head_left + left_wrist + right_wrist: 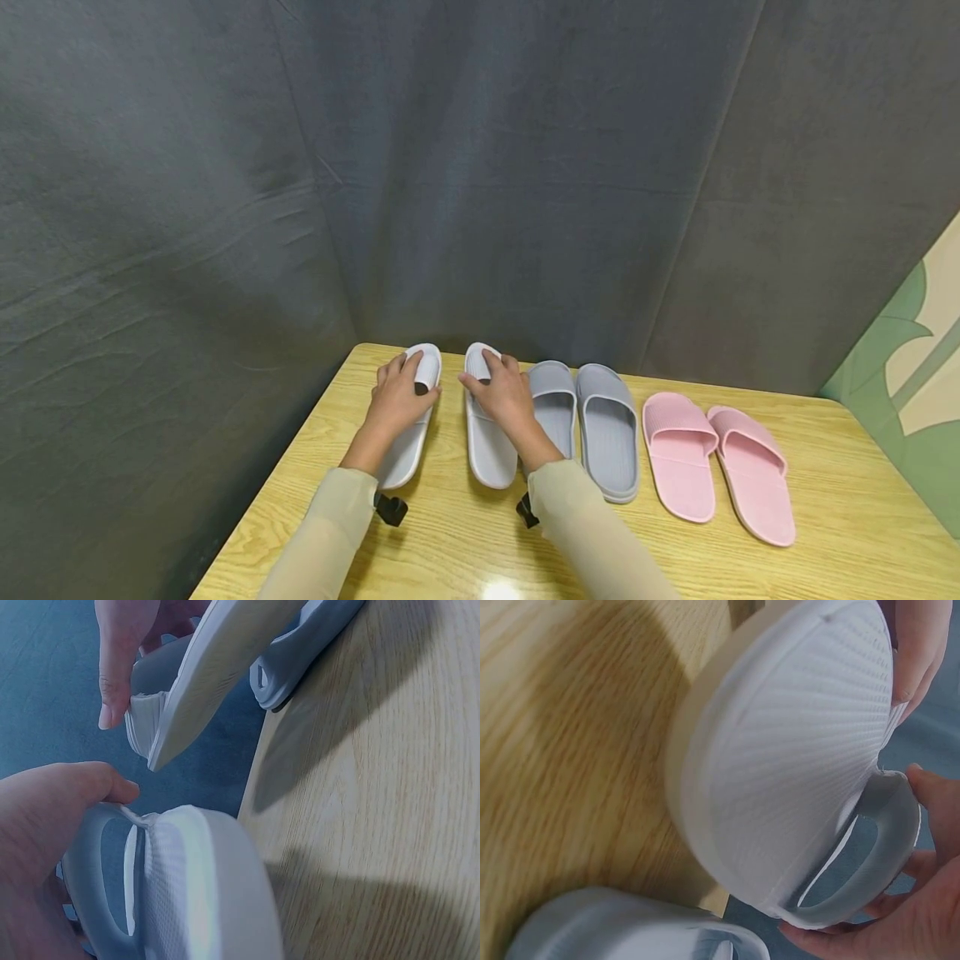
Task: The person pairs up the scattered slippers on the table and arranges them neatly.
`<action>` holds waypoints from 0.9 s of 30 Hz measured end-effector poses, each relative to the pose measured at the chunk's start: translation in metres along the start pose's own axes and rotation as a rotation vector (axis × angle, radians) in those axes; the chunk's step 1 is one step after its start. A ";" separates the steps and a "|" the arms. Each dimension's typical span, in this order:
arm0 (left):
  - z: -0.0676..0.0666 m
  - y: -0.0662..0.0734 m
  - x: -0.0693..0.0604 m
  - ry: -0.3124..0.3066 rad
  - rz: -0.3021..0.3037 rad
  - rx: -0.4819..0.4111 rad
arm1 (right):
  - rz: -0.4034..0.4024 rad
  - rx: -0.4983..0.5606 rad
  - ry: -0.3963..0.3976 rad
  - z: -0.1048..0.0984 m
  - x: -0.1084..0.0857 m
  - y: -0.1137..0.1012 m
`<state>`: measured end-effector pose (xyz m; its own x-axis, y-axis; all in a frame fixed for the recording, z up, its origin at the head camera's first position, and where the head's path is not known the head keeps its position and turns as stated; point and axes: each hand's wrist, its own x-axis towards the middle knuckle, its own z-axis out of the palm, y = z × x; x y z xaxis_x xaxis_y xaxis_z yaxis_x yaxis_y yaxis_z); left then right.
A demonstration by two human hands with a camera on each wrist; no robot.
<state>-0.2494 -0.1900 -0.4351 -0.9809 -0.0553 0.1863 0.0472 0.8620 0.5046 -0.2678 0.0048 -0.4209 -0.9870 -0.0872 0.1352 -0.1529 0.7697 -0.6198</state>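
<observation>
Two white slippers lie side by side in the head view, toes toward the curtain, at the table's left end. My left hand [393,400] grips the left white slipper [403,457] across its strap, thumb on the inner side. The strap of the right white slipper [491,457] is held in my right hand [507,396], with a gap between the two slippers. In the right wrist view, the fingers curl round the strap edge, and the ribbed footbed [795,750] faces the camera. Shadows beneath both in the wrist views suggest they are off the tabletop.
Right beside the right white slipper stands a pair of grey slippers [611,446]. Further right is a pair of pink slippers [681,475], toes also pointing away. The wooden table [450,542] ends at a dark grey curtain [510,208] behind and to the left.
</observation>
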 end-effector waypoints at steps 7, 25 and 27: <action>0.003 -0.001 0.002 -0.005 -0.007 -0.008 | 0.004 -0.002 0.005 0.006 0.004 0.003; 0.014 -0.006 0.006 -0.011 -0.011 -0.017 | 0.015 0.013 0.018 0.016 0.007 0.004; 0.015 -0.006 0.006 -0.016 -0.014 -0.018 | 0.018 0.017 0.019 0.017 0.008 0.004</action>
<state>-0.2588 -0.1882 -0.4498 -0.9844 -0.0592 0.1659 0.0368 0.8520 0.5223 -0.2767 -0.0032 -0.4352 -0.9884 -0.0612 0.1389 -0.1364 0.7601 -0.6353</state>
